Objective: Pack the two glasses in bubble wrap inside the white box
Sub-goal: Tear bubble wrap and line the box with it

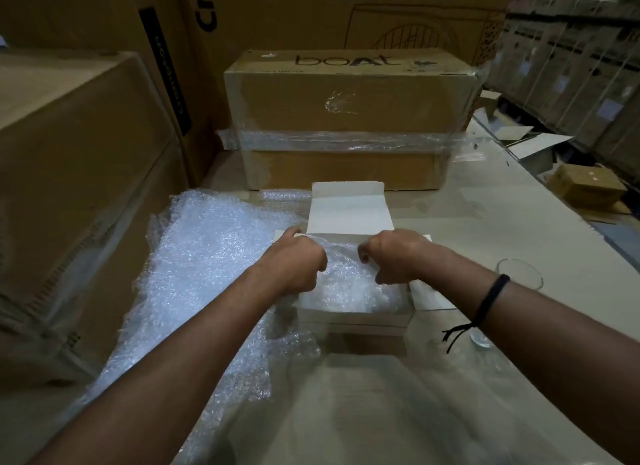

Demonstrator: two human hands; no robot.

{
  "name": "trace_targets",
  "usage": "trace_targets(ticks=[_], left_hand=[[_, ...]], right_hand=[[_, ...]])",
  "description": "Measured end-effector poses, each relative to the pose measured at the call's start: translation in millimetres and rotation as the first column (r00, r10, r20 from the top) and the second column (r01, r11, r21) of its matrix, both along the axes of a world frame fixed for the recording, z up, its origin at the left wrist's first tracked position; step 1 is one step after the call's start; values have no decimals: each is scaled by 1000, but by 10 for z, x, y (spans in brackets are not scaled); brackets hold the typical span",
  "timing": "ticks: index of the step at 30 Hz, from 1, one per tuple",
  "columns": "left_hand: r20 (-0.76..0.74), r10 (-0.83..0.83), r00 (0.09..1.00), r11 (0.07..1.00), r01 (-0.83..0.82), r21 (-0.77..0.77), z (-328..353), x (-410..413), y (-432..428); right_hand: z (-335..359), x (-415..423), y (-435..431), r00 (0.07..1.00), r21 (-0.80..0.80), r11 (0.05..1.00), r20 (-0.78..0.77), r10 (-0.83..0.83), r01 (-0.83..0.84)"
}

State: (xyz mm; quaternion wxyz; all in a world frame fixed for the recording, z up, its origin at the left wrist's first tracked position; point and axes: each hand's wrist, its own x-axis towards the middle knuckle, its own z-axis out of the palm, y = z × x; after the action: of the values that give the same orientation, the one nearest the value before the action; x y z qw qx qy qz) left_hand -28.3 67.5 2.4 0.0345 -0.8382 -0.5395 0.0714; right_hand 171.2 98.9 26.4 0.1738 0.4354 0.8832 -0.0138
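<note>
The desk (485, 229) carries a big brown carton (346, 118) at the back and a wide loose sheet (207, 257) of bubbles on your left. The white box (353, 317) stands open in the middle, lid up, with bubble wrap (346, 288) inside. Your left hand (294, 260) and right hand (391, 257), near each other, both pinch this wrap over the box. One glass (519, 274) stands on the desk beside your right forearm.
</note>
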Motion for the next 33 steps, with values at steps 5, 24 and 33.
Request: trace_targets(ticks=[5,24,33], left_hand=[[-109,-47,993,999,43,-33,-10,115,-143],[8,-17,1000,984,18,-175,-160,87,-720],[-9,-57,998,985,54,-165,-258,44,-681]], right_hand=[[-345,-215,92,993,-9,995,58,100,-100],[-619,-739,217,956,-53,959,78,283,-279],[-654,-554,93,929,-96,929,-131,345,-359]])
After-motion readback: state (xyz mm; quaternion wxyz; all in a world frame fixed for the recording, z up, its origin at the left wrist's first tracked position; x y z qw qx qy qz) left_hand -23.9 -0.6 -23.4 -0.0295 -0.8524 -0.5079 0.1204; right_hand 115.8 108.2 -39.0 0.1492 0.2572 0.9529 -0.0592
